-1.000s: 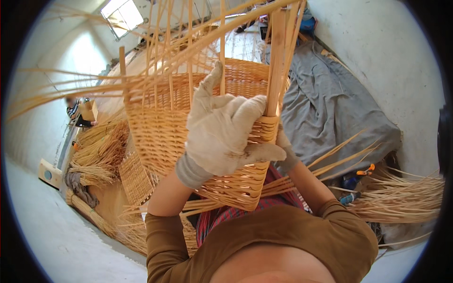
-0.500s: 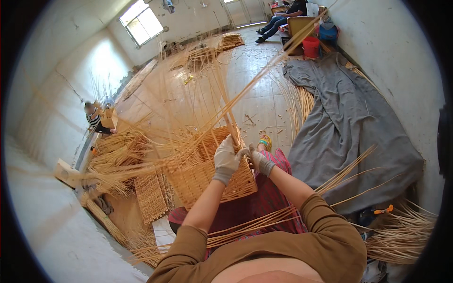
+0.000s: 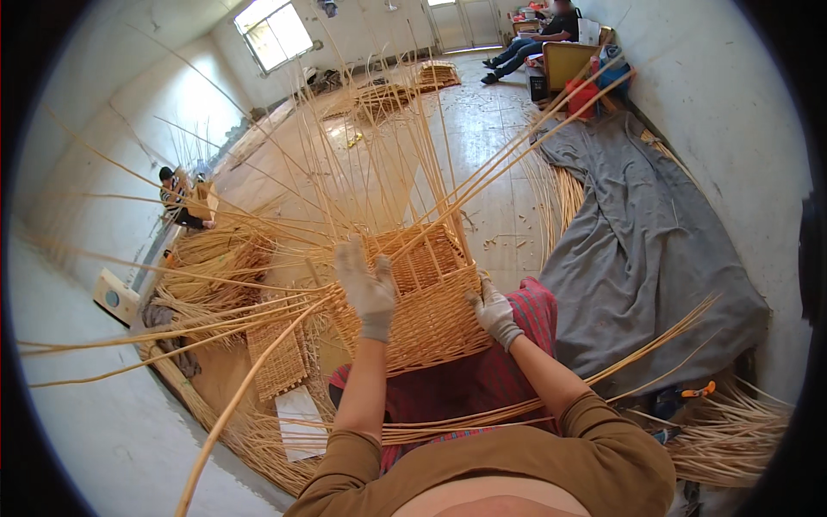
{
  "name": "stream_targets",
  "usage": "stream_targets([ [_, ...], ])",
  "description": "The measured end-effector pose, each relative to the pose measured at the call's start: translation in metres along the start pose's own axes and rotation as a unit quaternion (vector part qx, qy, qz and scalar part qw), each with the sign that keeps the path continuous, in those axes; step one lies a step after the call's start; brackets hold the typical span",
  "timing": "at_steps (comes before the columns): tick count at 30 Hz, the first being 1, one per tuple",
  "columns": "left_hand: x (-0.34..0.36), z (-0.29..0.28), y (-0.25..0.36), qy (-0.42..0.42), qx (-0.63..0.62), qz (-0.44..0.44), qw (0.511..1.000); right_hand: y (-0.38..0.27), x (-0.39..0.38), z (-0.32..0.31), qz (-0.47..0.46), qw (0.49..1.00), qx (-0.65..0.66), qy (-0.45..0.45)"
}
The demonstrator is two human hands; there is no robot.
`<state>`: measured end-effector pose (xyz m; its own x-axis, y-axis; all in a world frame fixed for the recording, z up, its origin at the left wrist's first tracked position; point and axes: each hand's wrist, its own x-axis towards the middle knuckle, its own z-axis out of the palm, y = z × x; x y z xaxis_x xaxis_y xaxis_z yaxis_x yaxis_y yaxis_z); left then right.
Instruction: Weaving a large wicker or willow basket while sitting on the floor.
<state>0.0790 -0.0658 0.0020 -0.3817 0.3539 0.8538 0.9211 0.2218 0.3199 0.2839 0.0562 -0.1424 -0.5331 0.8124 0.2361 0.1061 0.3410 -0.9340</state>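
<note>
A wicker basket (image 3: 426, 323) rests on my lap, its woven side facing me. Long unwoven willow rods (image 3: 379, 185) fan out from its rim, up and to the left. My left hand (image 3: 368, 283), in a pale work glove, is raised at the basket's left rim with its fingers stretched apart. Nothing shows in its grasp. At the basket's right side my gloved right hand (image 3: 493, 312) grips the corner edge, and the basket hides some of its fingertips. One thicker rod (image 3: 250, 388) slants from the left corner toward the lower left.
Bundles of rods (image 3: 202, 284) and a woven panel (image 3: 277, 358) lie on the left. A grey cloth (image 3: 646, 267) spreads over the right side. More rods (image 3: 732, 439) are heaped at the lower right. Two people sit farther off, one by a red bucket (image 3: 583, 99).
My left hand has left the basket's right rim, moved left and opened. The basket has turned, showing its side toward me. My right hand has shifted right and down along the basket's edge.
</note>
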Motion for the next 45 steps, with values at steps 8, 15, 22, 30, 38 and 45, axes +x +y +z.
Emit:
stream_targets([
  [8,-0.004,0.016,-0.124,-0.143,-0.035,-0.173,0.974,-0.112,-0.029,0.044,-0.042,0.988,0.145,0.025],
  [15,-0.001,0.011,-0.124,-0.192,-0.26,-0.34,0.883,-0.179,0.113,0.1,-0.036,0.994,0.083,0.063],
  [22,-0.005,0.001,-0.1,-0.196,-0.227,-0.244,0.922,-0.258,0.216,0.192,-0.208,0.966,-0.117,-0.099],
  [30,-0.039,-0.013,-0.07,-0.265,0.18,0.072,0.944,-0.227,0.138,0.139,-0.52,0.811,-0.24,-0.121],
  [38,-0.044,0.0,-0.067,-0.236,0.162,0.063,0.956,-0.102,0.065,0.008,-0.003,0.987,-0.065,0.144],
  [45,-0.049,-0.04,-0.047,-0.483,0.148,-0.102,0.857,-0.039,0.062,-0.011,-0.044,0.999,-0.002,-0.012],
])
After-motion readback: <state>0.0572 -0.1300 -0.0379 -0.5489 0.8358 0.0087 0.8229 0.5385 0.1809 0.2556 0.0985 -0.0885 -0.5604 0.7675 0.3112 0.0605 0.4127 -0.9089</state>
